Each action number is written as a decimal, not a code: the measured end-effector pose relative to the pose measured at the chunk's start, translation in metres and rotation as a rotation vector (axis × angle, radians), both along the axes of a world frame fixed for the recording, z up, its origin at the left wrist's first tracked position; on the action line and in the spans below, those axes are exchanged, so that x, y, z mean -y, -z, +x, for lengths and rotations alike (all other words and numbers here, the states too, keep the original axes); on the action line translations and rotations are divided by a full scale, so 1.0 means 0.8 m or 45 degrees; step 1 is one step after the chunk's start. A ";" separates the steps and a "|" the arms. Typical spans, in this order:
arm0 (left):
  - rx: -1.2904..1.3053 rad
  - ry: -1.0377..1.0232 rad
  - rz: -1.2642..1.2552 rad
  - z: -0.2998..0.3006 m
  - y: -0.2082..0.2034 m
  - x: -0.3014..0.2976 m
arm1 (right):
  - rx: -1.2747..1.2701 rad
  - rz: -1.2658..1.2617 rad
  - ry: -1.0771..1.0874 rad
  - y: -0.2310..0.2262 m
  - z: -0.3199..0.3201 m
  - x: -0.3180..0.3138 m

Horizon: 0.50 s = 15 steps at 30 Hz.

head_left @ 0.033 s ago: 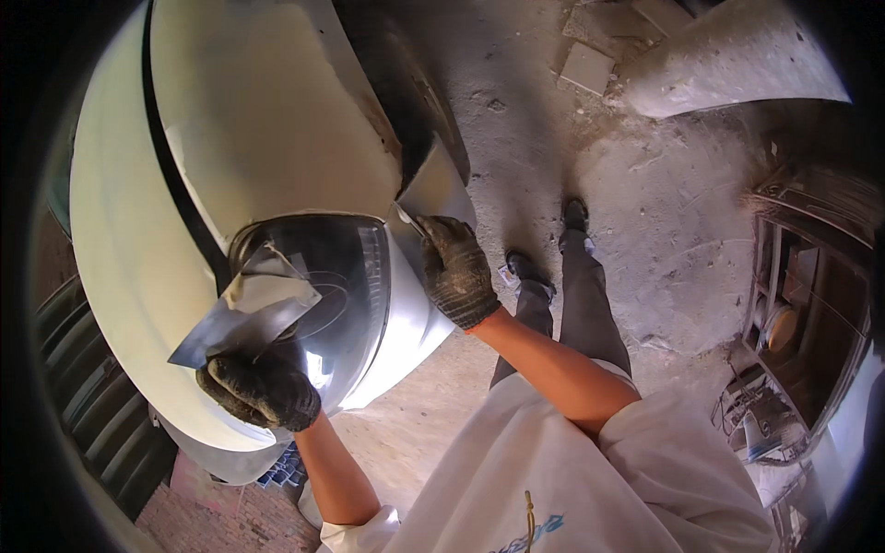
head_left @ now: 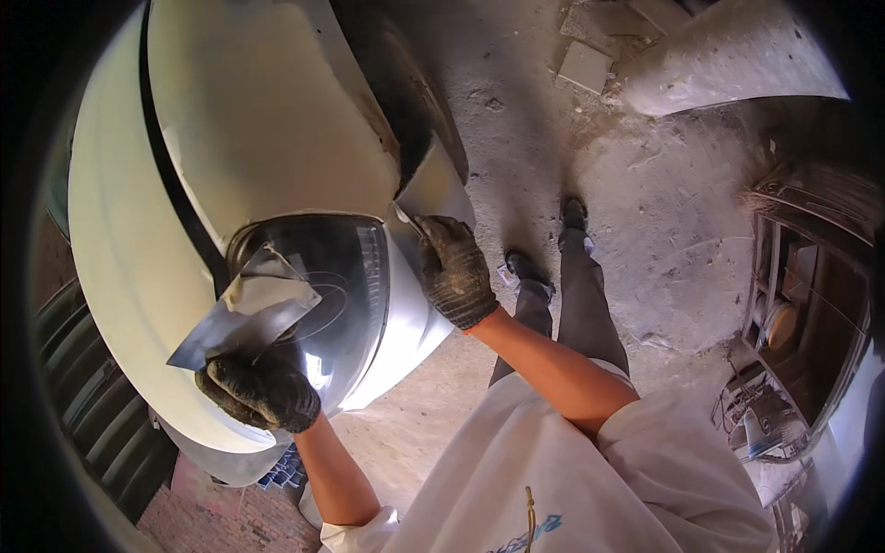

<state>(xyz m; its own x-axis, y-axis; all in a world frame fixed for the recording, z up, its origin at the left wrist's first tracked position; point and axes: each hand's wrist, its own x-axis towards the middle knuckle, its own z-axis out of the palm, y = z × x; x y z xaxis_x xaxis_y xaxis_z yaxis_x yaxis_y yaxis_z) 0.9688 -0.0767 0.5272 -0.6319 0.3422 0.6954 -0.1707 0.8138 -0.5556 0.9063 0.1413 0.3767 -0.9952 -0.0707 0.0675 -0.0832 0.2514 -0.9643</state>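
Note:
My left hand point(head_left: 261, 392), in a dark knit work glove, is closed on a thin metal plate point(head_left: 214, 334) carrying a lump of beige putty point(head_left: 267, 293). The plate is tilted above the dark car headlight point(head_left: 323, 272). My right hand point(head_left: 454, 269), gloved alike, is closed with its fingertips on a small thin grey putty spreader point(head_left: 403, 224). This spreader lies against the car's pale fender point(head_left: 277, 120) at the headlight's upper right corner, where the fender meets the bumper point(head_left: 406, 309). The right palm hides part of the spreader.
The hood point(head_left: 111, 230) lies left of a dark gap. My legs and shoes point(head_left: 574, 214) stand on the rough concrete floor point(head_left: 664, 230). A loose pale panel point(head_left: 737, 60) lies at the far right, and a cluttered metal-framed rack point(head_left: 802, 318) stands at the right. Dark ribbed material point(head_left: 97, 387) is at the left.

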 end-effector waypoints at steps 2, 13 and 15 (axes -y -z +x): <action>0.061 -0.039 0.130 0.006 0.006 0.009 | 0.005 0.002 -0.025 -0.007 0.002 0.001; 0.094 0.164 0.290 -0.001 0.003 0.005 | 0.009 0.052 0.051 -0.014 0.010 0.019; 0.101 0.128 0.137 0.000 -0.004 0.000 | 0.006 0.065 0.043 -0.013 0.009 0.023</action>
